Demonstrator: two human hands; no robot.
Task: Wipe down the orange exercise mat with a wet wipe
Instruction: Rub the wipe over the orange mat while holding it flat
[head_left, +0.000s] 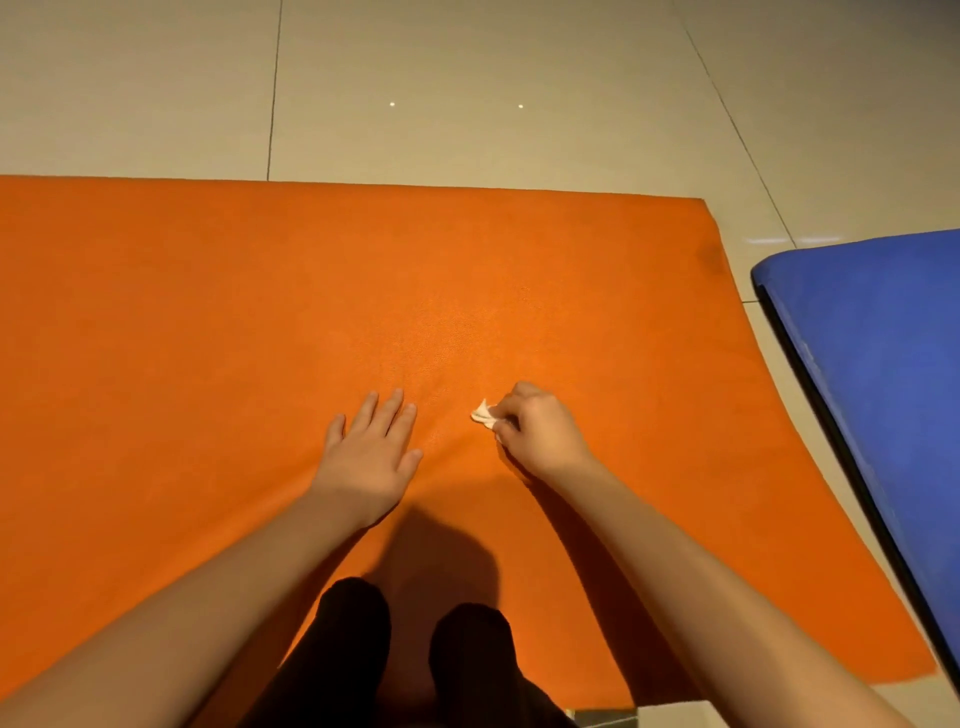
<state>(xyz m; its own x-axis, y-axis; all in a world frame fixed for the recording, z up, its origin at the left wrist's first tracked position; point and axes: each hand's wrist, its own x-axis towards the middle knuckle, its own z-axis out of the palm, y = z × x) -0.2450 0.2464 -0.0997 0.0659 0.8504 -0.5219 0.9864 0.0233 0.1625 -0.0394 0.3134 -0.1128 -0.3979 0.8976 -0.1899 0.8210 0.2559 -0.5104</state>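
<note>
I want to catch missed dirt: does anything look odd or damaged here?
Yes: the orange exercise mat has a dark smudge near its far right corner, away from the crumpled white wet wipe pinched in the right hand.

The orange exercise mat (260, 312) lies flat on the pale tiled floor (467, 78), filling most of the view. The person kneels on it, dark-clad knees (410, 654) at the near edge. The left hand (370, 451) rests flat on the mat with fingers straight and spread. Just beside it, the right hand (537, 434) presses a crumpled white wet wipe (483, 414) onto the mat, fingers curled round it. A blue mat (883, 364) lies to the right, apart from the orange one.
</note>
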